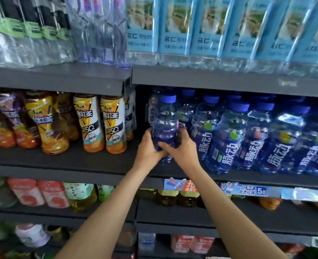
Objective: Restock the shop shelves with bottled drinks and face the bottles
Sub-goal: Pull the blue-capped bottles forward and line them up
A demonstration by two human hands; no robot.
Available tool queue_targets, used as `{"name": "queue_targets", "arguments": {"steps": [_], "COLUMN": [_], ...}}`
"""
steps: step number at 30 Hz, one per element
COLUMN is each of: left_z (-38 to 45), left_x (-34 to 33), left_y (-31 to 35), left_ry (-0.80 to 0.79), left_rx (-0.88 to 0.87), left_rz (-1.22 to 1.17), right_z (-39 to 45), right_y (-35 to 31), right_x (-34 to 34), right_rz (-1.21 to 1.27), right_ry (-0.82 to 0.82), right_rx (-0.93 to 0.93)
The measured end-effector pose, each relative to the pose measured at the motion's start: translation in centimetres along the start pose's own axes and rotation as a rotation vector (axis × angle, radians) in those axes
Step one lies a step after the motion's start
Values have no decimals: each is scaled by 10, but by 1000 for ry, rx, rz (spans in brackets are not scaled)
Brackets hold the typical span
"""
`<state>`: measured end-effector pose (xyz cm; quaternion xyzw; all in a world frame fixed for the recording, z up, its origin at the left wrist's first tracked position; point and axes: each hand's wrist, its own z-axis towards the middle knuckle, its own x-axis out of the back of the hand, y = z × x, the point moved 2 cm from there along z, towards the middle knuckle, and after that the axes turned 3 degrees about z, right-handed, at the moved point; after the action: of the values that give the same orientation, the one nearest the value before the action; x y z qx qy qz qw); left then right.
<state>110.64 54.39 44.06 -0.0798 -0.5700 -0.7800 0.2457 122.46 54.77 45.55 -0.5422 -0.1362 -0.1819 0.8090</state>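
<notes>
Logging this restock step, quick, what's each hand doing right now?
Left hand: gripping the blue drink bottle.
Right hand: gripping the same bottle.

glossy clear blue plastic bottle (pixel 164 126), matt dk grey shelf (pixel 79 157)

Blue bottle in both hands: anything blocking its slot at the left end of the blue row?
Nothing visible does. Both the left hand and the right hand grip the blue-capped bottle over the shelf, at the left end of the blue bottle row. The shelf beneath it looks bare; the iced tea bottles stand apart to the left.
</notes>
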Motion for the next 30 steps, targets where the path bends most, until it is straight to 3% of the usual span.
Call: {"name": "queue_targets", "arguments": {"steps": [4,7,13,17,24,30], "left_z": [-5,-5,-7,-4,-1,-2], "left_x": [20,35,47,51,55,55], "left_y": [-13,-18,-20,-28,-38,-41], "left_ry": [128,222,325,312,304,300], "left_rx": [5,5,3,-19,-63,-87], "left_rz": [87,173,261,241,154,155], "right_z": [3,14,45,78,108,105], "right_y": [-6,-10,-27,-38,-27,-26], "right_x": [-19,-24,-40,-51,-49,-41], "right_rz": [48,42,-510,-742,-789,-596], "right_ry": [-156,-96,-14,91,188,98], "right_rx": [51,104,142,17,-126,-61]}}
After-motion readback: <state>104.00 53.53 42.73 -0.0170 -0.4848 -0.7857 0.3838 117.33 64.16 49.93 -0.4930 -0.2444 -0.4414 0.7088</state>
